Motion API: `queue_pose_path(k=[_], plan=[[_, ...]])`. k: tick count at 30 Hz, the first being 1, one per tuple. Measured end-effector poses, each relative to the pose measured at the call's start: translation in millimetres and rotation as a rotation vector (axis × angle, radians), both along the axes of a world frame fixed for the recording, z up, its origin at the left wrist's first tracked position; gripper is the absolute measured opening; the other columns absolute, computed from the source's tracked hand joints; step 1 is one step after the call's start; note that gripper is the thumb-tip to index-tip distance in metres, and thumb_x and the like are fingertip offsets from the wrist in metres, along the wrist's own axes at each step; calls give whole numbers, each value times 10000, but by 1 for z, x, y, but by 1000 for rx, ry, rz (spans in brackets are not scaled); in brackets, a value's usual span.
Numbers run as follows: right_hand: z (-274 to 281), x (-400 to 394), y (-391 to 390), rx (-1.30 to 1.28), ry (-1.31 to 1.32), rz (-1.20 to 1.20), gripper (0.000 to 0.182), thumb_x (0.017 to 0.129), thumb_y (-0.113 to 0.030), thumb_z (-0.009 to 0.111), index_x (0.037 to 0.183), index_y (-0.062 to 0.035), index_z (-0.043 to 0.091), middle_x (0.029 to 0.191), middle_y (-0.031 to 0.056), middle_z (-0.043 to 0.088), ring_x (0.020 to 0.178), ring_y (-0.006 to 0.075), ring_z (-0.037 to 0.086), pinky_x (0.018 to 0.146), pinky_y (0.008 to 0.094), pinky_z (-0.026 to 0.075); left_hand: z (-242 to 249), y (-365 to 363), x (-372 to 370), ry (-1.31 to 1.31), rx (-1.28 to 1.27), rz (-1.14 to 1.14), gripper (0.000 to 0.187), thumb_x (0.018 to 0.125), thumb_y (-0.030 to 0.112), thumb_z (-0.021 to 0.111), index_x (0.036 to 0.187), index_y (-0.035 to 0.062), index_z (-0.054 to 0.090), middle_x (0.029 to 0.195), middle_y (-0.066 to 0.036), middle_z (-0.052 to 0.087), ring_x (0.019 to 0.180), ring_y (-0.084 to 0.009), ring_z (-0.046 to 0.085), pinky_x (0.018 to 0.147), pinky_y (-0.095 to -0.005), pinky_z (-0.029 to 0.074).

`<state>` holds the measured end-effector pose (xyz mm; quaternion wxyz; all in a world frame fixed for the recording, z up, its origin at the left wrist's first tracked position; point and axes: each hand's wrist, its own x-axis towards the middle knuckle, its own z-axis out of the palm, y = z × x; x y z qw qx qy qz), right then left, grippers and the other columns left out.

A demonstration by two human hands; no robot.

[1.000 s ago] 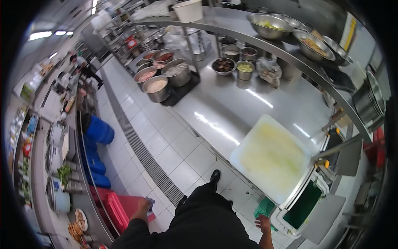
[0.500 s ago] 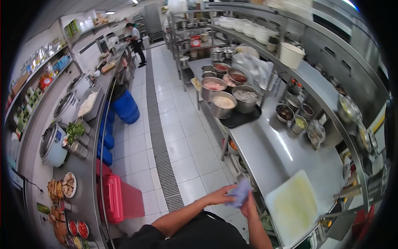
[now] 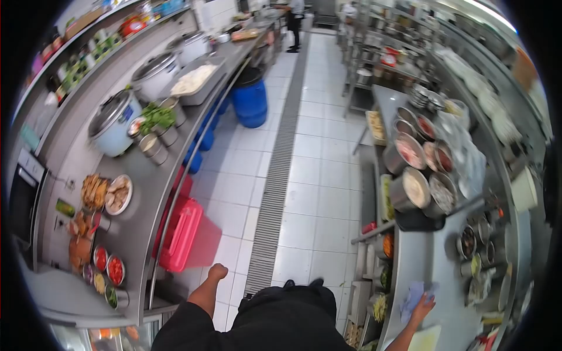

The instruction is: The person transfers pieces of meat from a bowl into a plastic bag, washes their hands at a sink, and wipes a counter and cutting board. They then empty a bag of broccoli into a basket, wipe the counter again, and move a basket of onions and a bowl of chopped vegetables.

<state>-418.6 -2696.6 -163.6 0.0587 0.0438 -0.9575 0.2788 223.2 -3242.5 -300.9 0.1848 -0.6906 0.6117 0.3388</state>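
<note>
My right hand [image 3: 422,308] is over the steel counter on the right. It holds a pale lilac cloth [image 3: 411,299], which spreads out from under the fingers against the metal. Just below that hand, part of a white cutting board [image 3: 426,338] with yellowish stains shows at the bottom of the view. My left hand [image 3: 218,272] hangs over the tiled floor, curled into a loose fist, with nothing visible in it. Closest to it is a pink lidded bin [image 3: 196,237] under the left counter's edge.
Metal pots of food [image 3: 405,190] stand on a black tray [image 3: 420,221] farther up the right counter. On the left counter [image 3: 137,234] are bowls, bread and large cookers. A floor drain [image 3: 274,193] runs down the aisle. Blue barrels [image 3: 250,99] and a person [image 3: 294,26] are farther off.
My hands have parted: both were on the cloth in front of me. The right has carried it onto the right counter, the left has dropped to my left side. The view has turned left.
</note>
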Motion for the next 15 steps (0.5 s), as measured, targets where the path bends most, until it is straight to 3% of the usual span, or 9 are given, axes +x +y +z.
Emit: queue_pose_path(k=[2, 4, 8, 10, 11, 12, 13, 14, 15], plan=[[-15, -5, -49, 116, 12, 72, 656, 930, -425, 544, 1390, 15, 383, 1444, 240, 351, 1343, 370, 330, 1104, 454, 263, -8, 6, 31, 13, -27, -39, 354, 780, 300, 526, 930, 32, 702, 1072, -208, 653, 1020, -375, 617, 870, -444, 498], [50, 39, -152, 456, -134, -331, 609, 932, -421, 541, 1356, 3, 431, 1440, 229, 357, 1323, 369, 352, 1069, 485, 309, -12, 21, 34, 138, -13, 43, 361, 784, 323, 537, 928, 33, 699, 1015, -201, 667, 959, -363, 631, 834, -439, 509], [11, 3, -200, 527, 76, -174, 532, 919, -385, 569, 1276, 5, 519, 1302, 220, 514, 1194, 330, 498, 971, 455, 418, 27, 41, -40, 276, 140, 449, 326, 794, 330, 599, 936, 51, 692, 818, -139, 676, 713, -249, 638, 630, -373, 523], [-17, -24, -222, 270, 36, 325, 387, 918, -299, 576, 1168, -4, 580, 1171, 199, 583, 1053, 354, 552, 923, 443, 426, 23, 42, -70, 363, 123, 402, 331, 803, 348, 611, 963, 68, 684, 747, -107, 658, 597, -206, 608, 528, -342, 499], [-25, -29, -253, -75, -158, 460, 355, 910, -271, 584, 1129, 7, 593, 1090, 188, 612, 982, 329, 575, 896, 414, 440, 21, 43, -84, 390, 75, 330, 337, 808, 361, 609, 976, 78, 680, 725, -97, 650, 553, -197, 593, 492, -336, 485], [-27, -21, -285, -419, -366, 578, 324, 902, -244, 592, 1091, 19, 606, 1010, 177, 641, 912, 304, 598, 869, 386, 455, 27, 35, -99, 397, 113, 357, 342, 807, 369, 610, 974, 80, 686, 763, -109, 667, 613, -208, 618, 545, -350, 499], [8, 7, -336, -346, -358, 659, 315, 898, -230, 600, 1054, 44, 616, 916, 145, 661, 859, 243, 599, 840, 347, 463, 33, 30, -114, 406, 158, 380, 347, 807, 377, 611, 971, 82, 692, 802, -121, 684, 673, -218, 643, 597, -365, 514], [-10, 2, -368, -108, -437, 709, 323, 909, -248, 600, 1061, 36, 619, 982, 131, 657, 894, 205, 595, 853, 330, 460, 26, 20, -126, 401, 157, 350, 353, 807, 376, 616, 992, 87, 698, 872, -136, 691, 809, -236, 654, 719, -372, 518], [-26, 8, -405, -254, -528, 788, 324, 912, -256, 600, 1062, 31, 620, 983, 119, 653, 887, 204, 600, 841, 332, 467, 10, 11, -132, 442, 96, 272, 375, 806, 383, 621, 1051, 108, 690, 943, -140, 688, 913, -250, 644, 808, -349, 506]])
